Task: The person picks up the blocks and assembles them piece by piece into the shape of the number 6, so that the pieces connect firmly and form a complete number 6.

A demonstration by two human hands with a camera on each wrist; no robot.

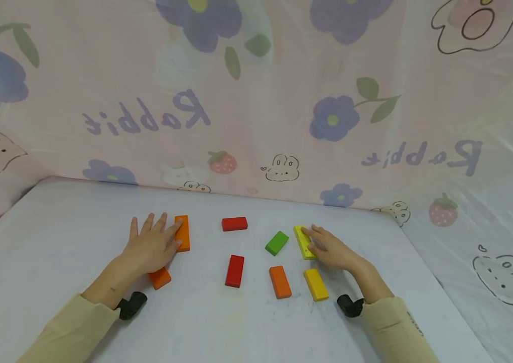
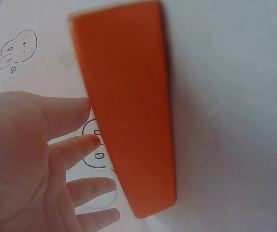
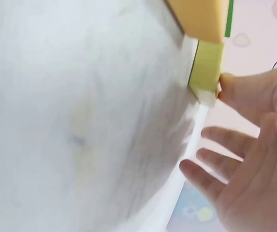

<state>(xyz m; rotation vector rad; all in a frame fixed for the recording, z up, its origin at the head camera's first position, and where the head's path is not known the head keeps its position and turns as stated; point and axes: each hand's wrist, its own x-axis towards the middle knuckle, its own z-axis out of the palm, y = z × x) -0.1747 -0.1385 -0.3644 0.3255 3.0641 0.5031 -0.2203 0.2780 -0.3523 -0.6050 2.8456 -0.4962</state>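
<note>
With its fingers spread and fairly straight, my left hand (image 1: 149, 247) reaches over an orange block (image 1: 184, 237), index fingertip and thumb at its near-left side. A second orange block (image 1: 159, 278) lies under the wrist, partly covered by it, and looms large in the left wrist view (image 2: 128, 106). My right hand (image 1: 329, 247) is at a light yellow block (image 1: 304, 242), fingertips right at its right side. In the right wrist view the thumb (image 3: 244, 92) meets that block's edge (image 3: 208, 67), while the other fingers extend loosely, apart from it.
Between the hands lie two red blocks (image 1: 235, 224), a green block (image 1: 276, 243) and another orange block (image 1: 280, 282). A deeper yellow block (image 1: 316, 285) sits just in front of the right hand. A patterned curtain (image 1: 256, 101) rises behind the white table (image 1: 202, 322).
</note>
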